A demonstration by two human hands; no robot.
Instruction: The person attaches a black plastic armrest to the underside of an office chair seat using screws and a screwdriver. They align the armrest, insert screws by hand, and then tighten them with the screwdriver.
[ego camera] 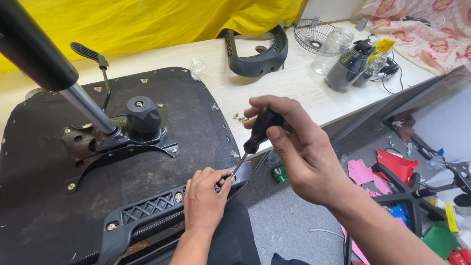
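Screwdriver: your right hand is clenched round its black handle; the stiff, thin shaft angles down-left to a screw.
Grip: it looks light but slip-prone at the tip, so hold the fat handle.
Left hand: fingers pinched at the tip, steadying it on the black plastic armrest bracket.
Chair seat: upside down, probably heavy, near left, partly on the tabletop.

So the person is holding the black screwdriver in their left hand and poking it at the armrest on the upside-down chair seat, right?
Not quite. The head view shows the black screwdriver in the right hand, not the left. The left hand steadies the tip down at the black armrest. The rest is right: the tip meets the armrest on the upside-down chair seat.
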